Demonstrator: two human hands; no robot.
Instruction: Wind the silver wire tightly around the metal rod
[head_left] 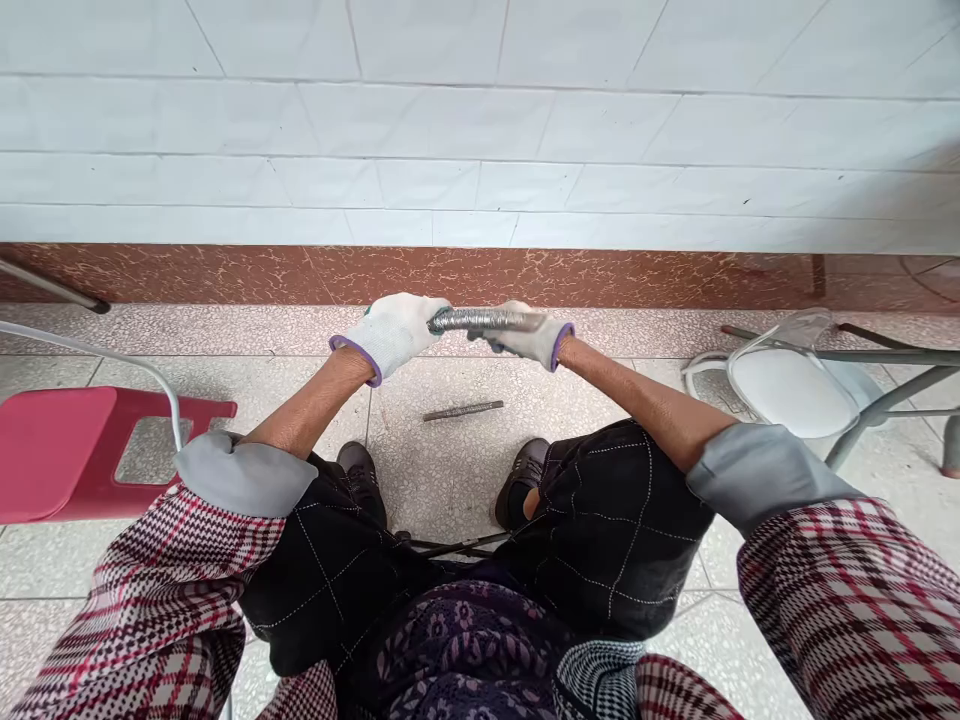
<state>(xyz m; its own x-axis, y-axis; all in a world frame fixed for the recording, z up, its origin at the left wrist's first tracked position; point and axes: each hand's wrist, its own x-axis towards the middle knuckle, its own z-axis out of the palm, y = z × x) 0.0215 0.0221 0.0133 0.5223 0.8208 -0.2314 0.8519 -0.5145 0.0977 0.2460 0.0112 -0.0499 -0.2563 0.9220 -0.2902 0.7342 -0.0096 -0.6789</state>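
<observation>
I sit with both arms stretched out in front of my knees. My left hand (pixel 390 330) and my right hand (pixel 529 338), both in white knit gloves, are closed around the two ends of a short grey ribbed metal rod (pixel 484 320), held level above the floor. A second, similar ribbed rod (pixel 463 410) lies on the tiled floor just below my hands, ahead of my shoes.
A red plastic stool (pixel 56 450) stands at my left with a white tube (pixel 112 358) arching over it. At the right a white seat (pixel 787 390) on a grey metal frame lies tipped. A white tiled wall with a brown skirting (pixel 480 275) faces me.
</observation>
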